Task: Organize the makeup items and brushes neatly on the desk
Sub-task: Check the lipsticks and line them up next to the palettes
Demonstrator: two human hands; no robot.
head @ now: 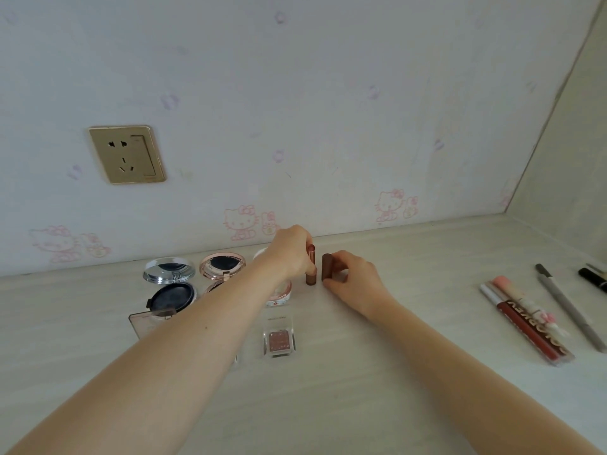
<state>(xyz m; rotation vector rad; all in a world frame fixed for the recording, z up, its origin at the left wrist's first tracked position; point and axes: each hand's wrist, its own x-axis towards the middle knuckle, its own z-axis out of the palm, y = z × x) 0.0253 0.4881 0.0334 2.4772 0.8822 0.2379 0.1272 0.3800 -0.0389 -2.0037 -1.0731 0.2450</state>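
Observation:
My left hand (290, 251) grips a slim pink-brown lipstick (310, 266) that stands upright on the pale desk (361, 389), near the wall. Just right of it, my right hand (353, 280) holds a darker brown lipstick tube (326, 266), also upright. The two tubes stand side by side, a small gap between them. Left of them lie a silver open compact (169, 284), a rose-gold open compact (221, 266), a pink-rimmed round case (281, 295) partly under my left arm, and a small clear eyeshadow pot (279, 341).
At the right lie a red lip gloss tube (528, 330), a pink-tipped brush (525, 300), a grey pencil (568, 307) and a black item (593, 279) at the frame edge. A flat palette (147, 321) peeks from under my left forearm. A wall socket (126, 154) sits above.

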